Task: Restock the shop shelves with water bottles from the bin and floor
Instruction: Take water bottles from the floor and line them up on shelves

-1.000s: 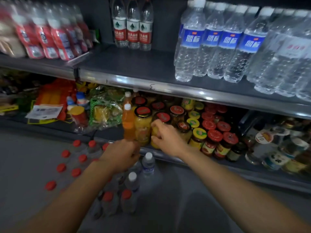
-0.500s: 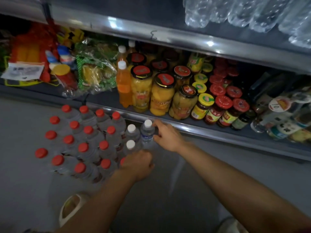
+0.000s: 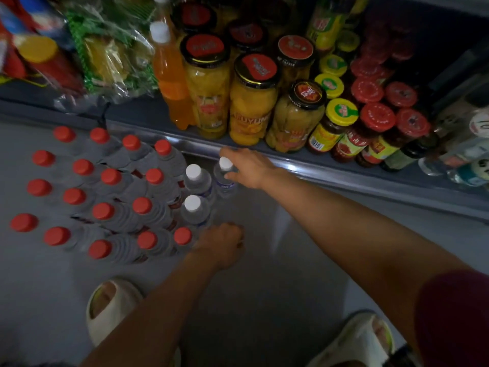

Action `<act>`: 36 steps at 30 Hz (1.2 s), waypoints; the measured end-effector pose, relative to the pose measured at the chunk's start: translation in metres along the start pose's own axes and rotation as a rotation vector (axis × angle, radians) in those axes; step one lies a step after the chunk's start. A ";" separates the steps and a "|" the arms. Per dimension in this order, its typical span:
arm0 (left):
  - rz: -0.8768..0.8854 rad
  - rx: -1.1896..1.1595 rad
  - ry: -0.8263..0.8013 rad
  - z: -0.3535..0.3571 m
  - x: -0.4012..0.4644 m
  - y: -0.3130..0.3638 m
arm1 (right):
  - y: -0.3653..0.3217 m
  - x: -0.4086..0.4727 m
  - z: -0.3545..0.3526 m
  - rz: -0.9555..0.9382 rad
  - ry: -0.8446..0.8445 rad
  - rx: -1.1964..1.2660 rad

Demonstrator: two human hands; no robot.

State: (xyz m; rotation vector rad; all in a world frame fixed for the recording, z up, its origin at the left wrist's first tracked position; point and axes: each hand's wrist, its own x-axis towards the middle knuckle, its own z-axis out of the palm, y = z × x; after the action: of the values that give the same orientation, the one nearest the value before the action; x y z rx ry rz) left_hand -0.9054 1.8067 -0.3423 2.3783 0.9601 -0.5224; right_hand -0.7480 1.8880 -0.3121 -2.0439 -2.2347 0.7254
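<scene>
A white-capped water bottle [image 3: 225, 178] stands on the grey floor [image 3: 277, 260], close in front of the lowest shelf edge [image 3: 304, 165], at about twelve o'clock from the view's centre. The right hand [image 3: 250, 168] reaches over it, fingers curling round its neck and cap, seemingly grasping it. Two more white-capped bottles [image 3: 195, 192] stand just beside it at nine o'clock. Beyond them, further toward nine o'clock, stands a block of red-capped bottles [image 3: 105, 197]. The left hand [image 3: 222, 243], at six o'clock from the gripped bottle, is clenched low by the nearest bottles; whether it holds anything cannot be told. Jars of preserved fruit [image 3: 251, 102] fill the shelf above.

The step appears to be picking a bottle off the floor. Next, the bottle likely needs lifting straight up clear of its neighbours, then carrying to the water shelf.

Compared with half a second ago, the view has tipped further down, and the right hand has closed in on the cap.
</scene>
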 end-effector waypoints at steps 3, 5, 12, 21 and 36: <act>-0.004 -0.014 0.006 0.002 0.001 0.001 | -0.001 0.003 0.001 -0.001 -0.026 -0.002; -0.005 -0.022 0.015 0.000 -0.001 0.002 | -0.001 -0.003 -0.001 0.001 -0.045 -0.007; -0.008 -0.064 0.083 -0.021 -0.018 0.005 | 0.002 -0.050 -0.024 0.087 -0.019 0.139; 0.045 -0.040 0.260 -0.081 -0.052 0.037 | -0.010 -0.123 -0.094 0.064 0.083 0.087; 0.186 0.039 0.605 -0.228 -0.097 0.107 | -0.043 -0.221 -0.267 0.040 0.557 0.063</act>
State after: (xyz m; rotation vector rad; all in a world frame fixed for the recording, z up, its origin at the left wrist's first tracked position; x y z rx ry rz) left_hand -0.8589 1.8250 -0.0775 2.6804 0.9519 0.2730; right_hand -0.6710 1.7616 0.0042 -1.9525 -1.8335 0.1818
